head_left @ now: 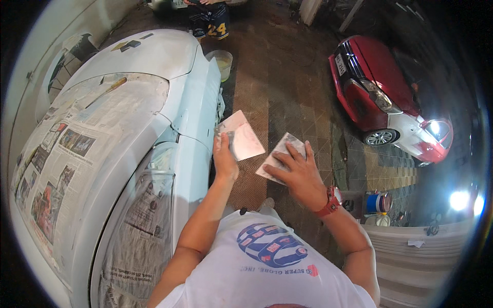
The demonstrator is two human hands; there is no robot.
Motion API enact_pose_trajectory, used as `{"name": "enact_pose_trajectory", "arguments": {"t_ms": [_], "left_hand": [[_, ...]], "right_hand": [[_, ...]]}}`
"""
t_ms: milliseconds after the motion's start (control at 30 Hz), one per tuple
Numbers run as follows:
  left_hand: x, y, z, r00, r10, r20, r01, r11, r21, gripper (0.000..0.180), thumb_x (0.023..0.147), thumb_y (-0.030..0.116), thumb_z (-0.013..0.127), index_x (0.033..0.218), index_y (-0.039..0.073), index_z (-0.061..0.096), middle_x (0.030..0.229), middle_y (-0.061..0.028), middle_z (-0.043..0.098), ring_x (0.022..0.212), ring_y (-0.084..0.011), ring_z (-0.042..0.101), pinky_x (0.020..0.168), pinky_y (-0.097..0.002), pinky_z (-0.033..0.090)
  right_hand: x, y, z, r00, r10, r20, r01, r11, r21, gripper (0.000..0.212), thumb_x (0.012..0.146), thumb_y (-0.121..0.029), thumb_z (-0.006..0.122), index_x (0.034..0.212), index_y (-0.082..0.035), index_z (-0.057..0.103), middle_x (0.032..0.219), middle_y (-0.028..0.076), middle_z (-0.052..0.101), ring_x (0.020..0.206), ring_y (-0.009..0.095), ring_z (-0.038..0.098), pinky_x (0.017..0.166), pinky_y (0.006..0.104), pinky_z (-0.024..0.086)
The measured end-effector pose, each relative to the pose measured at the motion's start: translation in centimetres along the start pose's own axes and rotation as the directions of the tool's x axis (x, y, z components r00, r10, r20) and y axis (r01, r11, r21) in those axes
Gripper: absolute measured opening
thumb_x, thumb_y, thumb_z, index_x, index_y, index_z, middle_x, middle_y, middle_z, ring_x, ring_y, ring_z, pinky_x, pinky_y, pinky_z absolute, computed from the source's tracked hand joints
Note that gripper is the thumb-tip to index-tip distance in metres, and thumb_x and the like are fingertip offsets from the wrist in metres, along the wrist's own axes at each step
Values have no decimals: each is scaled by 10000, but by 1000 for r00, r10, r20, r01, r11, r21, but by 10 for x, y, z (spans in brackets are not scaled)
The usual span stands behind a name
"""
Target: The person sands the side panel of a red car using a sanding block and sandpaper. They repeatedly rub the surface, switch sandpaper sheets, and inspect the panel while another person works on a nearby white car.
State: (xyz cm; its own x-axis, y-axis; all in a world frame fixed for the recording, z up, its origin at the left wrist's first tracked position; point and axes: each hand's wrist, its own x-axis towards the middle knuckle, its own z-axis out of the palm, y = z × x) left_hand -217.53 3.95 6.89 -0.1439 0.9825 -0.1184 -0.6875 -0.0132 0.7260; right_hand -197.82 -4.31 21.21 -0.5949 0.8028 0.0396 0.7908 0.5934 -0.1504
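My left hand grips the edge of a flat, squarish plate, whose pale face carries pinkish smears. Out in front of me, my right hand has its fingers laid across a second flat, rectangular piece, whitish with grey marks; its underside is hidden. A small gap separates the two pieces, both held in the air above the floor. Close by my left arm stands a white car, its surface dull, with newspaper covering the windshield and side window.
A wooden-handled tool lies on the windshield paper, and dark pieces rest on the hood. Beyond the car's front is a bucket; a person is farther off. At right are a red car, a can and pale steps.
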Motion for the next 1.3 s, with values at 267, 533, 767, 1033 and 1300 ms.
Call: {"name": "enact_pose_trajectory", "arguments": {"t_ms": [267,533,767,1033,1300], "left_hand": [[-22,24,31,958,-229,169,238,971,-35,417,1101,284,497,1428,24,486,1302,-134,636,1180,-232,647,1022,-377,530],[-25,15,21,973,-226,41,230,960,-159,378,1101,251,509,1406,29,525,1309,-113,633,1190,-189,631,1022,-347,524],[-10,23,17,999,26,41,-33,981,189,426,1120,286,473,1431,-5,492,1344,-122,599,1212,-202,589,1074,-347,457],[-22,15,26,922,-175,346,75,956,283,469,1121,366,468,1397,-7,537,1257,-107,656,1160,-164,581,1036,-299,438],[-12,-4,5,997,70,10,-71,996,57,410,1121,293,465,1404,1,520,1303,-131,630,1180,-203,606,1061,-349,460]], "right_hand": [[9,33,62,952,158,-260,-92,964,251,769,820,122,578,1500,-193,407,1451,229,454,1299,512,526,978,517,554],[22,28,49,921,361,-144,-35,446,894,632,873,88,557,1476,-51,432,1393,162,534,1227,304,618,1047,414,513],[13,25,42,908,306,287,-307,19,952,560,943,51,545,1496,-6,477,1394,150,611,1247,263,637,1080,380,492],[32,31,1,942,168,-291,-205,973,-103,526,899,-37,543,1348,-288,650,1326,63,597,1392,330,464,1118,800,217],[4,11,13,997,-71,3,71,992,-104,467,889,-111,635,1321,-285,660,1381,49,569,1444,386,425,1157,790,172]]}}
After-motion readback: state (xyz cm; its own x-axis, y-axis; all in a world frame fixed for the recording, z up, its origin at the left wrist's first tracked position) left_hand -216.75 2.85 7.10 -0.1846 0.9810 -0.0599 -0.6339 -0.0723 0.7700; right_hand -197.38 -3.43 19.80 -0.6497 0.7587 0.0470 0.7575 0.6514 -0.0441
